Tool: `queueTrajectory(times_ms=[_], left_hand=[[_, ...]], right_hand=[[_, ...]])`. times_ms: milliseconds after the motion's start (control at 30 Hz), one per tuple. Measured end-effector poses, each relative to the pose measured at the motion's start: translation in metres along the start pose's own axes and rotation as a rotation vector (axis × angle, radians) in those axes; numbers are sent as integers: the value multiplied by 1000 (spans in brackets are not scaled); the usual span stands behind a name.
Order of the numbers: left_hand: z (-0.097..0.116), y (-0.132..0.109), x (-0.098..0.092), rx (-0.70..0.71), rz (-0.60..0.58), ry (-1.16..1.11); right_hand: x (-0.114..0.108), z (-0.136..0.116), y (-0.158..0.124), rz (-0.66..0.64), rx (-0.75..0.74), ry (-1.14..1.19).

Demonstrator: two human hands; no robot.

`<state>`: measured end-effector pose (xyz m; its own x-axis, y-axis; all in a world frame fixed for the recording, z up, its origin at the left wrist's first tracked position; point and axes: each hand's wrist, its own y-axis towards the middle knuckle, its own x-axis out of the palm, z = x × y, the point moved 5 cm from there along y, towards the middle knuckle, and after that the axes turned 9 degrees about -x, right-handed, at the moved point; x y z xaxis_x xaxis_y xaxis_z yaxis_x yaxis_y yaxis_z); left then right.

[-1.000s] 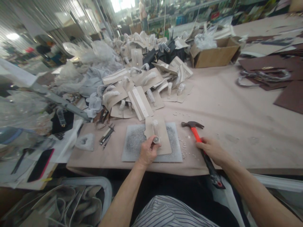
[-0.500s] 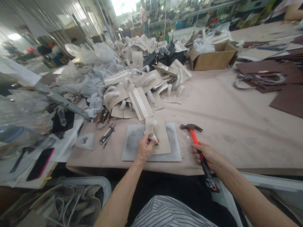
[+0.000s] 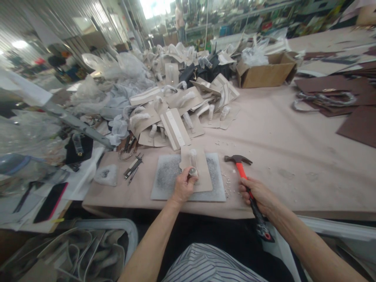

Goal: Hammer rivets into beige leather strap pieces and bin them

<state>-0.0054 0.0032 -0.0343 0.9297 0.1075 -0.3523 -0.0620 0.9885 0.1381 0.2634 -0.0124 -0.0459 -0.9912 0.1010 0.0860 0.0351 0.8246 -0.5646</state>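
Fingers of the left hand [image 3: 184,187] pinch a short, round-topped grey cylindrical tool [image 3: 192,172] over a flat beige panel [image 3: 205,175] lying on a speckled grey rectangular board [image 3: 166,176] — right of that board, the right hand [image 3: 257,194] clasps a dark-headed claw hammer [image 3: 241,170] by its red-and-black handle.

Round-topped tool [image 3: 192,172] more upright than a moment ago

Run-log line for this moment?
left hand: holding cylindrical tool over beige panel | right hand: holding hammer | beige panel: on speckled board
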Motion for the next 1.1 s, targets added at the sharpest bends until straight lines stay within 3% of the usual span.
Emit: queueTrajectory(times_ms=[133, 333, 467, 567, 667, 733, 767, 833, 933, 967, 1100], left_hand=[[1, -3, 3, 96, 4, 94], [8, -7, 4, 141, -11, 79], [10, -7, 6, 115, -50, 30], [6, -7, 7, 101, -56, -4], [2, -6, 6, 100, -33, 29], [1, -5, 6, 107, -26, 51], [1, -5, 6, 107, -25, 52], [0, -5, 6, 96, -24, 45], [-2, -4, 7, 70, -34, 31], [-2, -4, 7, 64, -32, 29], [1, -4, 5, 60, -18, -1]], right_hand=[[4, -12, -13, 30, -116, -143], [21, -53, -51, -37, -735, -820], [38, -65, -69, -138, -882, -1082], [48, -89, -86, -119, -1007, -1102], [51, -117, -108, 67, -1163, -963], [50, -122, -117, 182, -1244, -886], [52, -119, -118, 173, -1281, -903], [59, -105, -112, 10, -1307, -1057], [66, -83, -99, -267, -1197, -1287], [65, -82, -97, -268, -1158, -1288], [61, -92, -100, -70, -1122, -1171]])
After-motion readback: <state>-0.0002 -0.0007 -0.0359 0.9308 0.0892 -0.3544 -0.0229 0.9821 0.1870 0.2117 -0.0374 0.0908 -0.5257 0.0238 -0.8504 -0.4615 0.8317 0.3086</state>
